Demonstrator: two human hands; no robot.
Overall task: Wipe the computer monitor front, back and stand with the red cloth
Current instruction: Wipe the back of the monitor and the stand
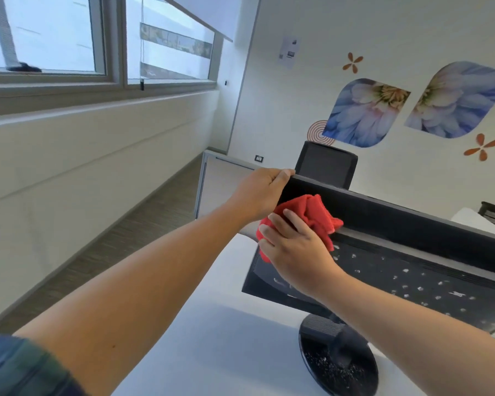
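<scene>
A black computer monitor (412, 270) stands tilted on a white desk, its dark screen speckled with white flecks. Its round black stand (337, 358) also carries white specks. My left hand (262, 192) grips the monitor's top left corner, fingers curled over the edge. My right hand (297, 252) lies on the bunched red cloth (312, 212) and presses it against the upper left part of the screen, fingers spread on the cloth. The monitor's back is hidden from here.
The white desk (212, 338) runs under the monitor, with a grey partition panel (226, 181) at its far end. A black office chair back (326, 164) rises behind the monitor. Windows line the left wall; flower decals cover the right wall.
</scene>
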